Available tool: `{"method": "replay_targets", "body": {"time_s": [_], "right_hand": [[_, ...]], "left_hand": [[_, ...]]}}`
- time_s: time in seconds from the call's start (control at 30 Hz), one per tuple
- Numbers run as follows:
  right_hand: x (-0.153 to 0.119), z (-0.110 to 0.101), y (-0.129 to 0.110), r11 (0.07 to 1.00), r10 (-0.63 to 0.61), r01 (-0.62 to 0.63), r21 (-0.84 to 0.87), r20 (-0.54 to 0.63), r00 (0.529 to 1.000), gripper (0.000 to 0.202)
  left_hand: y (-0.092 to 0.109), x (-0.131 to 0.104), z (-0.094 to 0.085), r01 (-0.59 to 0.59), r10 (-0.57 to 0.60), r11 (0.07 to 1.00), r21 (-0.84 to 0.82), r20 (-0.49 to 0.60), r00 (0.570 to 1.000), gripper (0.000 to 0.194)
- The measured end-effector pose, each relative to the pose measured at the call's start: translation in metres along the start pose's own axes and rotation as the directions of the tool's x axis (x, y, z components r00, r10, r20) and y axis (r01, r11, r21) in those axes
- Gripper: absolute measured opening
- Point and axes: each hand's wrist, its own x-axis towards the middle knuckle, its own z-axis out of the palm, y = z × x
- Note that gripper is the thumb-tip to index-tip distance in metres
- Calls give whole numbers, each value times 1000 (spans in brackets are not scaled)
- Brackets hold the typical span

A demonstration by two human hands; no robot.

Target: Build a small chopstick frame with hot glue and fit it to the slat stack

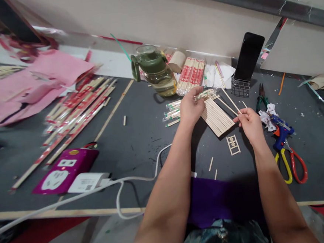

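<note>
A flat panel of thin wooden sticks laid side by side (217, 118) lies tilted on the dark table. My left hand (192, 107) is closed at the panel's upper left end, its thumb and fingers gripping there. Pinched in the fingers of my right hand (249, 124) are thin loose sticks (231, 101), which slant up and left over the panel's right side. A small wooden frame with a pattern inside (233, 145) lies just below the panel. Green-banded sticks in clear wrap (172, 113) lie beside my left hand.
A glass jug with green lid (157, 72) and a phone on a wire stand (248, 58) stand behind. Pliers (261, 98), a blue glue gun (282, 133) and scissors (299, 165) lie right. Left are wrapped sticks (76, 114), a purple power strip (68, 168) and a white cable (135, 179).
</note>
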Motion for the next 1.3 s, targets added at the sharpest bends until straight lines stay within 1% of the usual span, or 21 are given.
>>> {"method": "replay_targets", "body": {"time_s": [0.13, 0.2, 0.27, 0.33, 0.37, 0.43, 0.5, 0.53, 0.63, 0.7, 0.77, 0.97, 1.13, 1.3], "right_hand": [[-3, -2, -2, 998, -8, 5, -65, -46, 999, 18], [-5, -1, -4, 998, -4, 2, -67, -37, 999, 18], [-6, 1, -6, 997, -6, 4, -82, -19, 1000, 19], [-8, 2, -9, 992, -8, 7, -124, -7, 1000, 19], [-8, 3, -12, 989, -6, 5, -150, -5, 1000, 19], [-9, 3, -16, 980, 3, -4, -199, -4, 1000, 18], [-10, 3, -19, 972, 12, -13, -235, -9, 1000, 17], [-11, 3, -21, 969, 13, -16, -246, -12, 1000, 17], [-12, 4, -21, 968, 11, -13, -251, -7, 1000, 17], [-13, 4, -21, 970, 7, -8, -244, -2, 1000, 18], [-13, 5, -20, 973, 4, -3, -231, 2, 1000, 19], [-15, 5, -21, 980, -17, 15, -198, -5, 1000, 19], [-17, 5, -23, 988, -21, 23, -151, 10, 1000, 20], [-17, 5, -23, 990, -20, 23, -136, 25, 999, 18]], "left_hand": [[7, -4, -2, -139, 140, 978, 157, 8, 990, 54], [14, -9, -4, -195, 201, 955, 223, -5, 980, 52], [24, -14, -7, -240, 265, 922, 303, -42, 963, 40], [34, -19, -9, -255, 305, 882, 396, -68, 950, 19], [38, -21, -10, -277, 320, 864, 419, -34, 947, 15], [44, -24, -8, -383, 363, 830, 405, 129, 923, 21], [45, -26, -4, -479, 393, 804, 353, 288, 873, 28], [44, -26, -2, -511, 403, 794, 330, 343, 848, 31], [38, -27, 6, -566, 420, 769, 299, 431, 799, 34], [35, -28, 8, -583, 425, 758, 293, 457, 782, 34], [32, -28, 9, -588, 429, 755, 292, 459, 778, 33], [29, -28, 11, -584, 451, 758, 289, 414, 790, 30], [30, -29, 15, -578, 440, 759, 300, 417, 795, 26], [32, -29, 13, -572, 435, 769, 286, 423, 795, 25]]}}
